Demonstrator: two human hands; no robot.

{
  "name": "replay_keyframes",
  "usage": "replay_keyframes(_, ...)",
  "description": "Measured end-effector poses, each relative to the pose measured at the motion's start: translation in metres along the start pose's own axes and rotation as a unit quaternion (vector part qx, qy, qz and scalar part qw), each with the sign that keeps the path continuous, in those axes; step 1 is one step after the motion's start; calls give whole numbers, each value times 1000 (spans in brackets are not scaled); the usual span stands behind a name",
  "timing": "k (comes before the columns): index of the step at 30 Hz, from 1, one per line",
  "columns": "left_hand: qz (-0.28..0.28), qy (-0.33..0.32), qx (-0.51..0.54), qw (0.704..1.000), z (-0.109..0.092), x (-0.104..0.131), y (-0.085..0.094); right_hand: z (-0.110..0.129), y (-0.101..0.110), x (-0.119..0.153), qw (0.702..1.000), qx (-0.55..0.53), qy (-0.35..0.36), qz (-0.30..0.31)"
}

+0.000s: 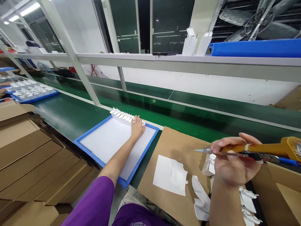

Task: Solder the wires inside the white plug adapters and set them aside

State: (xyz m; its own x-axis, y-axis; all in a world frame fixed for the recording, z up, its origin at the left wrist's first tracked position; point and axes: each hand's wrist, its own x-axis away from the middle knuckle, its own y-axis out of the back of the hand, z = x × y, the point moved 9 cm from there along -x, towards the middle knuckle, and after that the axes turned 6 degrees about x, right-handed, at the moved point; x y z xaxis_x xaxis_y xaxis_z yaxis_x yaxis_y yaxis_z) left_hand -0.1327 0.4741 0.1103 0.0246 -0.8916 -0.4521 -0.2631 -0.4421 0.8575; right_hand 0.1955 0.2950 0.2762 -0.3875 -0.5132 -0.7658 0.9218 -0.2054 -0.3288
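My left hand (137, 127) reaches over the far edge of a blue-rimmed tray (101, 161). Its fingers close over the near end of a row of small white plastic parts (122, 117) lined up in the tray; the part under the palm is mostly hidden. In my right hand (235, 157) is a yellow glue dispensing gun (268, 148), its thin pale-blue nozzle pointing left. Below that nozzle, a white paper sheet (169, 175) with small glue-like blobs lies on brown cardboard (150, 182). A crumpled white cloth or tissue (201, 199) is beside it.
White parts (249, 204) sit at the lower right near an open carton (282, 188). Stacked cardboard (35, 163) borders the bench on the left. Farther left are filled trays (35, 94) and another person's hand (2, 91). A shelf (178, 62) with a blue bin (256, 48) runs above.
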Motion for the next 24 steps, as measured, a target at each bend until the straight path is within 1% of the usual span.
replay_keyframes(4, 1, 5, 16, 1000, 6, 5, -4, -1, 2, 0, 1000, 1, -1, -5)
replay_keyframes(7, -6, 28, 42, 999, 9, 6, -5, -2, 3, 1, 1000, 2, 3, -4)
replay_keyframes(14, -58, 92, 76, 991, 19, 8, 0, -1, 4, 3, 1000, 9, 10, -10)
replay_keyframes(17, -82, 89, 101, 988, 20, 10, 2, -2, 2, 5, 1000, -1, 9, 12)
replay_keyframes(19, -90, 63, 115, 987, 14, 10, 3, -4, 1, 6, 1000, 1, 5, 25)
replay_keyframes(21, -92, 29, 127, 987, 4, 7, 6, -5, 0, 9, 999, 6, 3, 37)
replay_keyframes(23, -89, -8, 143, 986, -14, 3, 11, -4, -3, 12, 999, 9, 5, 53)
replay_keyframes(24, -79, -32, 156, 984, -28, 0, 13, -4, -5, 13, 998, 9, 6, 60)
